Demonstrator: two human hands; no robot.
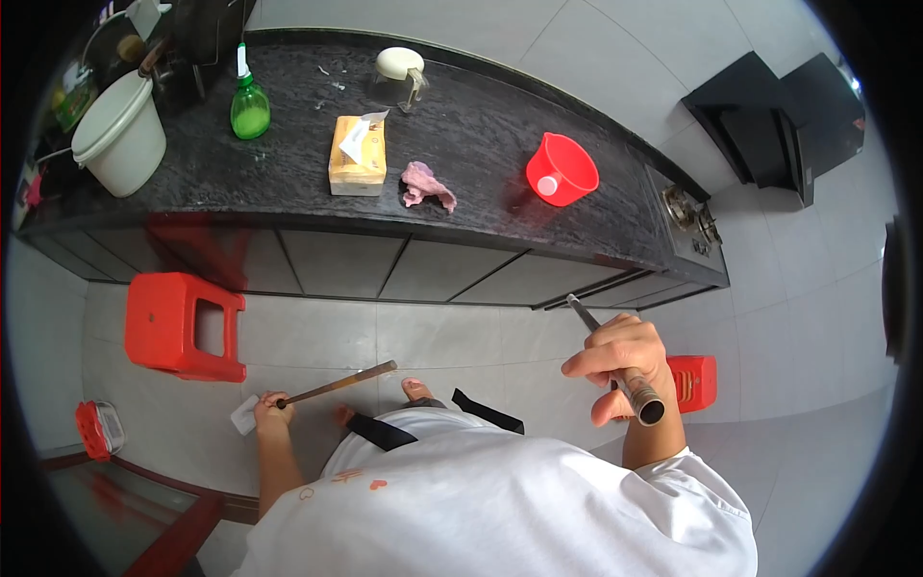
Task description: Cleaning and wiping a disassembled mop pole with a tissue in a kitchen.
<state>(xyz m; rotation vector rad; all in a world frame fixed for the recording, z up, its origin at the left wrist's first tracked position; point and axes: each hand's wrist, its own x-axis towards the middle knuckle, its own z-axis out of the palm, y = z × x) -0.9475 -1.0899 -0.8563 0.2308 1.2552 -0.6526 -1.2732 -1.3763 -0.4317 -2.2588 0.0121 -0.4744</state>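
Observation:
My left hand [272, 417] grips a thin brown rod [339, 384] near one end, low over the floor at the left. A white tissue [245, 415] pokes out beside the same hand. On the right, my right hand [626, 352] is wrapped around a hollow metal tube [637, 395], its open end facing up towards me. The tube's other end [583, 310] points towards the cabinet fronts. My index finger and thumb are partly spread from it.
On the dark countertop [461, 130] stand a white bucket [122, 144], a green spray bottle [250, 115], a tissue pack [358, 169], a pink cloth [425, 189], a red plastic scoop [562, 169] and a clear jug [401, 76]. Red stools [169, 324] flank me, near a gas stove [685, 216].

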